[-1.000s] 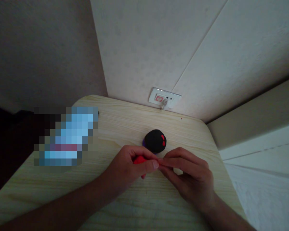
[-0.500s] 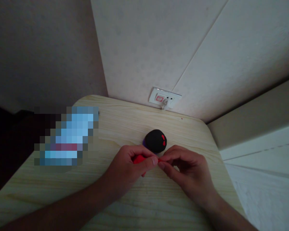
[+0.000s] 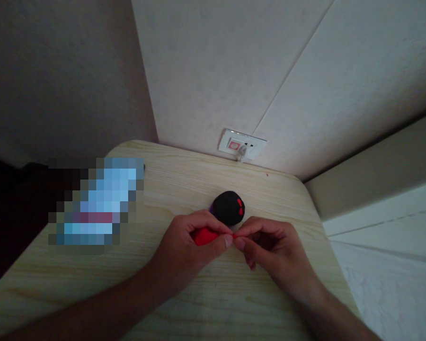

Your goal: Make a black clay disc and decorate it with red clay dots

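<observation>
A lump of red modelling clay (image 3: 206, 236) sits in my left hand (image 3: 188, 246), closed round it with thumb and fingertips pressed together. My right hand (image 3: 277, 246) pinches the thin right end of the same clay, its thumb and forefinger almost touching the left fingertips. Just beyond the hands, a rounded black clay ball (image 3: 228, 208) rests on the table. It bears two small red pieces on its right side, and a bit of purple shows at its left edge.
The pale wood-grain table (image 3: 184, 182) has rounded corners and stands against a wall. A blurred-out blue rectangular thing (image 3: 106, 194) lies at the left. At the back, a wall socket (image 3: 243, 144) holds a clear plug. A tiny dark red speck (image 3: 267, 174) lies near the far edge.
My right hand has turned and shifted its fingers, now pinching with thumb and forefinger at the clay's end. The left hand keeps its hold and more of the red lump shows.
</observation>
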A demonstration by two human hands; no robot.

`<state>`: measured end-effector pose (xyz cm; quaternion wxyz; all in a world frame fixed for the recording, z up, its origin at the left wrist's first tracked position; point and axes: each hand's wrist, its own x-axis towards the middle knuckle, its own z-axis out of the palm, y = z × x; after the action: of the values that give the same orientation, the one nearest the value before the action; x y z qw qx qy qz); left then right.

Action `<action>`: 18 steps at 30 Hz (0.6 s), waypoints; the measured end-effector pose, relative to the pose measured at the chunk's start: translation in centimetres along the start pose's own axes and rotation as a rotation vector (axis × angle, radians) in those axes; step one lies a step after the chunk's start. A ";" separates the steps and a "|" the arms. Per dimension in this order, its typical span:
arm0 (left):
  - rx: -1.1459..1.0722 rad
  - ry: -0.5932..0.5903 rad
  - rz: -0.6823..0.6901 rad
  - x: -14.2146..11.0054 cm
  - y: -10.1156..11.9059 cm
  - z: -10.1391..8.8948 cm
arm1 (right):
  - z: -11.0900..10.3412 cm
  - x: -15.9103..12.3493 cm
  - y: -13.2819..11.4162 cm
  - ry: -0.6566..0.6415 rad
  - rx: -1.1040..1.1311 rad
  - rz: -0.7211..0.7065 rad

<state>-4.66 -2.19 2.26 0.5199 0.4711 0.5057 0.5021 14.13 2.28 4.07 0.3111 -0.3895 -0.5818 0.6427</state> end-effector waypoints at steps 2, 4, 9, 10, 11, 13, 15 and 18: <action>0.014 0.012 0.021 0.0 0.0 0.0 | 0.0 0.0 0.1 0.004 0.026 -0.004; 0.033 0.020 0.040 0.0 0.1 0.0 | 0.0 -0.1 0.3 0.006 0.032 -0.005; 0.076 0.020 0.065 -0.1 0.2 0.1 | 0.1 -0.2 0.5 0.017 -0.057 -0.023; 0.079 0.019 0.066 -0.1 0.2 0.1 | 0.2 -0.3 0.5 0.026 -0.072 -0.039; 0.076 0.019 0.069 -0.2 0.2 0.1 | 0.2 -0.3 0.5 0.034 -0.085 -0.058; 0.056 0.012 0.072 -0.2 0.1 0.1 | 0.3 -0.4 0.5 0.053 -0.113 -0.102; 0.032 0.003 0.062 -0.2 0.1 0.1 | 0.3 -0.4 0.4 0.061 -0.147 -0.140; 0.041 0.007 0.038 -0.1 0.1 0.0 | 0.3 -0.5 0.2 0.052 -0.196 -0.179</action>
<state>-4.63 -2.30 2.38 0.4987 0.4896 0.5084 0.5031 14.14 1.71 3.92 0.3429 -0.3810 -0.6659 0.5421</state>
